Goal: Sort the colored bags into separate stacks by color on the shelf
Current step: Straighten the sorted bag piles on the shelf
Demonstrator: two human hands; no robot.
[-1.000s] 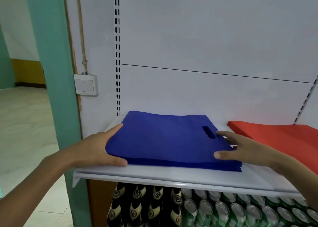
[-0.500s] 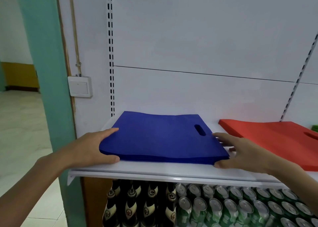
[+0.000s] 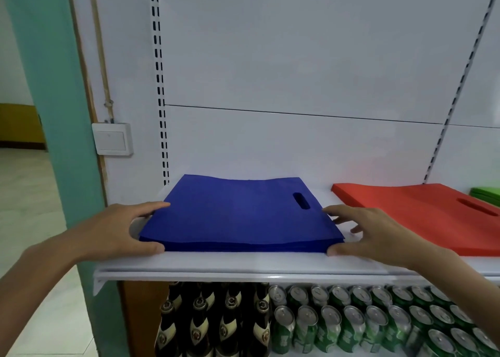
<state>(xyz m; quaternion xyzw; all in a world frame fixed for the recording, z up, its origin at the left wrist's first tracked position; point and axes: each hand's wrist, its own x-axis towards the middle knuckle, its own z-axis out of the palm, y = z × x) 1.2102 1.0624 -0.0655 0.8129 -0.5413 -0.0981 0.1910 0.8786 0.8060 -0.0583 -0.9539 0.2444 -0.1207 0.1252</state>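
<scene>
Hands flat, left hand [image 3: 119, 229] and right hand [image 3: 370, 232] press my blue stack [image 3: 238, 216]; its fanned edge now sits square, seemingly done.

Looks like a small shop, going by the fittings: a white metal display shelf [image 3: 243, 263] under both hands, with white back panels [image 3: 297, 59] and black-slotted uprights [image 3: 159, 86] rising behind the left hand [image 3: 113, 229]. Directly below the hands, goods packed in tight rows, dark glass bottles [image 3: 211, 324] beneath the left hand and green drink cans [image 3: 351, 321] beneath the right hand [image 3: 378, 232]. On the shelf, flat stacks of bags kept apart by colour: blue bags [image 3: 238, 213] between the hands, a red stack [image 3: 419, 216] just right of the right hand, a green stack [image 3: 487, 194] at the far right edge.
</scene>
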